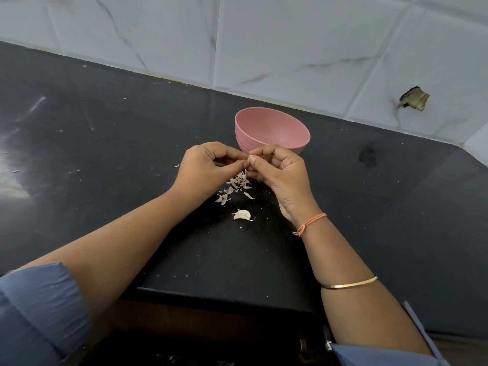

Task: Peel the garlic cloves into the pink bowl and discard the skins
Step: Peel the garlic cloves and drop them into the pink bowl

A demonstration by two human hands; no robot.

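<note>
Left grip [208, 167]: pinches the small clove [249, 157].
Right grip [280, 175]: pinches it too, on the near side of the pink bowl [264, 133].
Feel: likely light and slippery, papery skin; hold its ends.
Skins [235, 184]: on the tabletop [105, 128] below.

Pink bowl [272, 133], black counter [105, 143], grey-veined white tiles [277, 40], blue sleeves [39, 307].

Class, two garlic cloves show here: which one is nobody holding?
The clove lying on the dark counter, near the skin pile; the other clove is pinched between left hand and right hand.
</note>
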